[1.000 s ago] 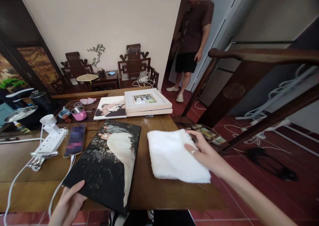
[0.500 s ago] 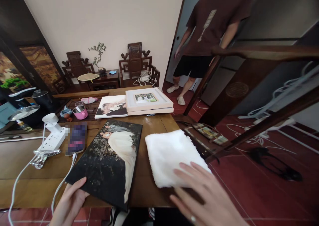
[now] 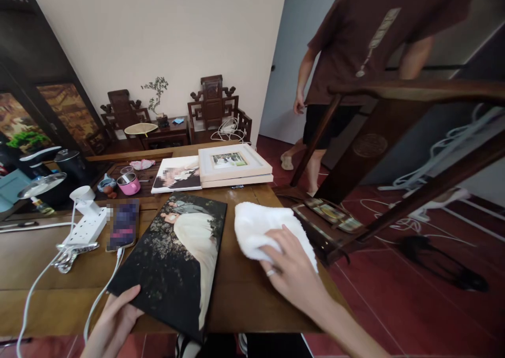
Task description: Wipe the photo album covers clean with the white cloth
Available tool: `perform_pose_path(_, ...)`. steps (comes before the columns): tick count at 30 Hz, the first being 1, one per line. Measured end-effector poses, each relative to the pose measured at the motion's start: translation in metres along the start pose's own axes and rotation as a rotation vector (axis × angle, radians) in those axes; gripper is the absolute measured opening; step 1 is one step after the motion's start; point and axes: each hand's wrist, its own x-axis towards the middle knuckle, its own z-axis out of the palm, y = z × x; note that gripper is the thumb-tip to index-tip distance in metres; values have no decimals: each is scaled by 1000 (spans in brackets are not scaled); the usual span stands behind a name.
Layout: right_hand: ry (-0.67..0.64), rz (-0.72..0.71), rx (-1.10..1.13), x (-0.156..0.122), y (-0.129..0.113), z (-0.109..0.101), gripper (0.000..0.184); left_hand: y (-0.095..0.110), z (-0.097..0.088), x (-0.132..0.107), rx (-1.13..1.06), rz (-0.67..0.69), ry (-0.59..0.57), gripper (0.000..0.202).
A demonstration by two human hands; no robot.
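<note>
My left hand (image 3: 120, 313) grips the lower left corner of a dark photo canvas (image 3: 158, 268), thumb on top and fingers beneath. The canvas shows a couple with a long white dress, and its near end juts past the table edge. To its right, a white fluffy cloth (image 3: 258, 218) lies on the table. My right hand (image 3: 286, 266) is closed on the near part of this cloth, which bunches up under the fingers. A ring shows on one finger of that hand.
Framed photos (image 3: 236, 163) and a smaller canvas (image 3: 177, 174) lie farther back. On the left are a power strip (image 3: 89, 226), a phone (image 3: 123, 224), cables and a pink cup (image 3: 129, 184). A wooden chair (image 3: 355, 132) stands right; behind it walks a person (image 3: 355, 58).
My right hand has moved from hovering open over the cloth to gripping it, bunching its near part. The person in the brown shirt has come closer. My left hand keeps its hold.
</note>
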Motion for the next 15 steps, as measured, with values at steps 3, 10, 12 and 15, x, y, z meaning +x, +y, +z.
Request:
perform_pose_path(3,243,461,441,22,6,-34,16,5,4,4,31,-31,-39,77)
perform_pose_path(10,309,950,701,48,2,-93,36,22,33,19,80,-163,-48,60)
perform_pose_path(12,326,958,647,48,4,-97,38,25,39,27,115,-201,-77,49)
perform_pose_path(15,294,952,600,49,15,-96,43,30,44,43,170,-247,-168,24)
